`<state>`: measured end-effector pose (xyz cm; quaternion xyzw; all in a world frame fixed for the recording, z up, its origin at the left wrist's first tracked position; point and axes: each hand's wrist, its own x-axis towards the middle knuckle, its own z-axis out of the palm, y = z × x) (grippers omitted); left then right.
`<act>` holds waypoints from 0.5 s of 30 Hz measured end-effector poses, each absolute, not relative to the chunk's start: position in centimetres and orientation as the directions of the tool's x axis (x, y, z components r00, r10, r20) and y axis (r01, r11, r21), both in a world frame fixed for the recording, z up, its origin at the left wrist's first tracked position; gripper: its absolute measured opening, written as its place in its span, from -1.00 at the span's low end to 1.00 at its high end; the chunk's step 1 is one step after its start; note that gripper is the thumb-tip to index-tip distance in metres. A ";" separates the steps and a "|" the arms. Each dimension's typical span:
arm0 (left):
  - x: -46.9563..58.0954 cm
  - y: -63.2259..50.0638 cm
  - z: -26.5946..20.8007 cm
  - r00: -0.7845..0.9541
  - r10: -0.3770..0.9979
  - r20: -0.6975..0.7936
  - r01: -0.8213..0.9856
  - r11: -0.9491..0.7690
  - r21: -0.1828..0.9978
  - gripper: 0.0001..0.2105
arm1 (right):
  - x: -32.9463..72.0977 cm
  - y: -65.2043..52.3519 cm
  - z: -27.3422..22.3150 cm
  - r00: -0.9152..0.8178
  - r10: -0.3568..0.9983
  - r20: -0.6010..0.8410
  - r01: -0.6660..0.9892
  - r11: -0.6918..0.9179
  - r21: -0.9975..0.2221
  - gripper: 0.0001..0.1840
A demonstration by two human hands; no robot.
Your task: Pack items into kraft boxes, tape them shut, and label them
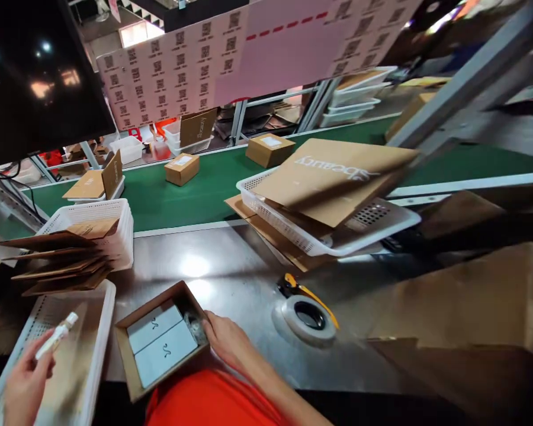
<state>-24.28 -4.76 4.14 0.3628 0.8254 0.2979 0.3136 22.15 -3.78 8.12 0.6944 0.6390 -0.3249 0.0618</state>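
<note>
Over a white plastic basket [102,331] at the lower left, my left hand [29,378] pinches a small whitish tube or bottle [57,335] with a pale cap; its exact kind is not clear. My right hand [226,337] grips the right wall of an open cardboard box [131,370], its thumb near the rim. Inside the box, two white boxes [165,349] with dark squiggle marks lie side by side. A clear, shiny item [194,327] fills the gap along their right side. The box sits tilted at the steel table's front edge.
A tape dispenser [308,316] lies on the steel table [177,254]. Flat cartons [66,260] lean by stacked white baskets [127,231] at left. Another basket [288,228] holds flat cartons [333,177]. Behind, a green conveyor [213,189] carries closed boxes [182,170]. A barcode board [182,65] hangs above.
</note>
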 end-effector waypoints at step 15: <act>2.2 -2.9 5.9 0.397 0.883 -0.250 0.822 -0.221 0.525 -0.36 | 24.9 -5.3 6.0 -0.042 0.763 -0.645 0.949 -0.171 -0.264 -0.46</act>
